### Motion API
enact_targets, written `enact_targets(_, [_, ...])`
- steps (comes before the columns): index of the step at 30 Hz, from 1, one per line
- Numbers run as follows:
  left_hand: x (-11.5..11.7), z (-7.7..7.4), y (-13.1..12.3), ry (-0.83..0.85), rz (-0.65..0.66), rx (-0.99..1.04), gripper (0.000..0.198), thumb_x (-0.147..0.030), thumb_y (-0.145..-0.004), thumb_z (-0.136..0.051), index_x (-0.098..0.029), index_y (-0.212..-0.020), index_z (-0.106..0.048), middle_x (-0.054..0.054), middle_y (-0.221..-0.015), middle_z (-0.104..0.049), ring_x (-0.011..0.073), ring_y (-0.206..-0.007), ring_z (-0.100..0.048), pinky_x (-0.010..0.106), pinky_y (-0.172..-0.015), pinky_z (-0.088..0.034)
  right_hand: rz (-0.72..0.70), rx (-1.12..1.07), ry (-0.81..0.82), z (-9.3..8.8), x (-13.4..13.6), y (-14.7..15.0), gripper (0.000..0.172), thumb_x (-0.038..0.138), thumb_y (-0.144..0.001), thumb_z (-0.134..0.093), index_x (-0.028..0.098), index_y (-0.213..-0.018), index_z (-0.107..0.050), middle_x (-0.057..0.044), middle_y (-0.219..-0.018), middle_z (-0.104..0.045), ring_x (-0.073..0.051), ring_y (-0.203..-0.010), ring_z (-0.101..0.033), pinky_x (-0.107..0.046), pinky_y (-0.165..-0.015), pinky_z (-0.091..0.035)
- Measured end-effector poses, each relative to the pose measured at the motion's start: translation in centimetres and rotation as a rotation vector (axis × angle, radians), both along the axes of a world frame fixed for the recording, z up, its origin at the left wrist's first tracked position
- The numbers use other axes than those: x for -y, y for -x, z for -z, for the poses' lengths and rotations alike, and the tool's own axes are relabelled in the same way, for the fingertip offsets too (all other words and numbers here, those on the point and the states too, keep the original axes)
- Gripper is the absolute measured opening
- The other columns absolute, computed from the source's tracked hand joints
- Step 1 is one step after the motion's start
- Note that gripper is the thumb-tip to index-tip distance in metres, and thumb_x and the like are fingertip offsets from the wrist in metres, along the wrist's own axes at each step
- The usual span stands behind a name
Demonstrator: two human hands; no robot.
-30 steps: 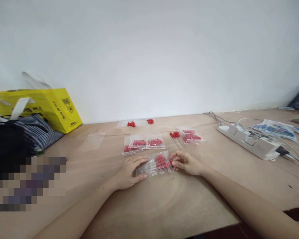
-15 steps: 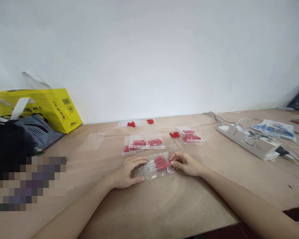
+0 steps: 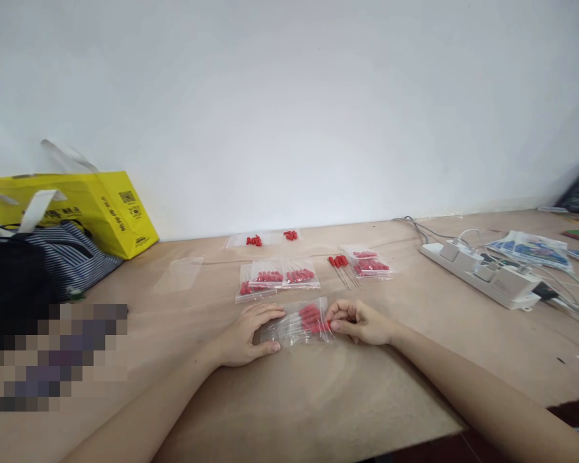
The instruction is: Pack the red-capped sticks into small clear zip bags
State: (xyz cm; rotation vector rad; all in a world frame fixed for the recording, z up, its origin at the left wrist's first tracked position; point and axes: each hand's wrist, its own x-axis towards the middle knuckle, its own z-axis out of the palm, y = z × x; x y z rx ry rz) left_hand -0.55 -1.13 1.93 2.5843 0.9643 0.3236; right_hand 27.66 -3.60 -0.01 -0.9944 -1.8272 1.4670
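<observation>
A clear zip bag (image 3: 285, 333) lies flat on the table, with several thin metal pins with red handles (image 3: 310, 313) inside it. My left hand (image 3: 246, 334) rests at the bag's left end, fingers and thumb spread, fingertips on the plastic. At the right end, where the bag's mouth is, my right hand (image 3: 361, 323) pinches the red end of one red-handled pin (image 3: 327, 325); its shaft lies within the bag. Just beyond, several loose red-handled pins (image 3: 338, 262) lie side by side. Similar filled bags (image 3: 300, 276) overlap behind my hands.
Another filled bag (image 3: 370, 265) sits right of the loose pins. More red-handled pins (image 3: 253, 241) lie near the wall on clear plastic. An unfilled clear bag (image 3: 179, 274) is at left, beyond a yellow bag (image 3: 135, 222). A white power strip (image 3: 492, 286) with cables stands at right.
My right hand has shifted slightly down, with the pinched red end moving lower at the bag's mouth. My left hand has stayed in place.
</observation>
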Motion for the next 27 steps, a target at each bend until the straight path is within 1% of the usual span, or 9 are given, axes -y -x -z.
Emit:
enact_targets(3, [0.0, 0.0, 0.0, -0.002, -0.001, -0.001, 0.053, -0.044, -0.077, -0.055, -0.022, -0.123, -0.042, 0.007, -0.130, -0.043, 0.0260, -0.121, -0.036, 0.045, -0.100, -0.030, 0.049, 0.015, -0.045, 0.2, 0.0, 0.4, 0.030, 0.046, -0.076, -0.054, 0.018, -0.082, -0.048, 0.005, -0.063, -0.051, -0.002, -0.041, -0.030, -0.015, -0.038, -0.025])
enact_targets(5, [0.0, -0.1, -0.1, -0.005, -0.005, -0.006, 0.053, -0.044, -0.077, -0.055, -0.021, -0.123, -0.042, 0.008, -0.130, -0.043, 0.0263, -0.120, -0.037, 0.045, -0.100, -0.031, 0.090, 0.013, -0.061, 0.3, -0.1, 0.6, 0.027, 0.044, -0.077, -0.053, 0.018, -0.082, -0.048, 0.005, -0.064, -0.051, -0.002, -0.041, -0.030, -0.015, -0.038, -0.026])
enact_targets(9, [0.0, 0.0, -0.1, -0.044, -0.035, -0.001, 0.056, -0.045, -0.077, -0.055, -0.021, -0.125, -0.040, 0.009, -0.131, -0.043, 0.0268, -0.120, -0.038, 0.045, -0.098, -0.033, 0.123, 0.022, -0.047, 0.5, -0.2, 0.8, 0.026, 0.043, -0.076, -0.054, 0.018, -0.082, -0.049, 0.005, -0.062, -0.049, -0.003, -0.041, -0.032, -0.016, -0.036, -0.028])
enact_targets(12, [-0.1, 0.3, 0.0, -0.101, -0.054, 0.010, 0.057, -0.045, -0.076, -0.056, -0.023, -0.125, -0.040, 0.008, -0.130, -0.044, 0.0275, -0.119, -0.039, 0.045, -0.097, -0.035, 0.133, 0.028, -0.038, 0.5, -0.3, 0.9, 0.026, 0.043, -0.074, -0.057, 0.018, -0.081, -0.052, 0.005, -0.061, -0.050, -0.004, -0.041, -0.033, -0.016, -0.035, -0.028])
enact_targets(16, [-0.2, 0.6, 0.2, -0.151, -0.038, 0.020, 0.052, -0.044, -0.077, -0.055, -0.023, -0.124, -0.042, 0.009, -0.127, -0.047, 0.0270, -0.117, -0.041, 0.045, -0.095, -0.036, 0.197, 0.009, -0.071, 0.7, -0.7, 1.3, 0.021, 0.036, -0.069, -0.062, 0.017, -0.074, -0.056, 0.003, -0.064, -0.056, -0.004, -0.043, -0.037, -0.017, -0.038, -0.029])
enact_targets(19, [-0.3, 0.7, 0.2, -0.160, -0.032, 0.026, 0.049, -0.042, -0.079, -0.054, -0.022, -0.122, -0.044, 0.009, -0.126, -0.048, 0.0266, -0.117, -0.042, 0.046, -0.095, -0.036, 0.233, -0.003, -0.108, 1.1, -1.1, 1.7, 0.018, 0.032, -0.066, -0.064, 0.015, -0.068, -0.058, 0.003, -0.059, -0.056, -0.005, -0.046, -0.041, -0.018, -0.042, -0.030])
enact_targets(21, [-0.4, 0.7, 0.1, -0.164, -0.028, 0.027, 0.047, -0.041, -0.080, -0.053, -0.021, -0.121, -0.045, 0.010, -0.125, -0.049, 0.0262, -0.117, -0.042, 0.046, -0.095, -0.036, 0.250, 0.035, -0.142, 1.4, -1.3, 1.8, 0.018, 0.032, -0.066, -0.064, 0.015, -0.066, -0.061, 0.003, -0.055, -0.055, -0.006, -0.046, -0.042, -0.019, -0.044, -0.031])
enact_targets(23, [-0.4, 0.8, 0.1, -0.169, -0.027, 0.024, 0.046, -0.040, -0.080, -0.054, -0.021, -0.121, -0.046, 0.010, -0.125, -0.049, 0.0259, -0.116, -0.043, 0.046, -0.095, -0.037, 0.232, 0.068, -0.182, 1.5, -1.4, 1.8, 0.018, 0.033, -0.067, -0.063, 0.015, -0.067, -0.064, 0.002, -0.055, -0.056, -0.007, -0.048, -0.044, -0.020, -0.047, -0.033])
enact_targets(27, [-0.4, 0.8, 0.3, -0.171, -0.012, 0.007, 0.041, -0.036, -0.080, -0.054, -0.022, -0.119, -0.049, 0.009, -0.127, -0.048, 0.0256, -0.116, -0.043, 0.046, -0.095, -0.036, 0.105, 0.025, -0.198, 1.4, -1.4, 1.1, 0.023, 0.037, -0.071, -0.059, 0.015, -0.071, -0.065, -0.001, -0.064, -0.061, -0.010, -0.056, -0.049, -0.023, -0.054, -0.037])
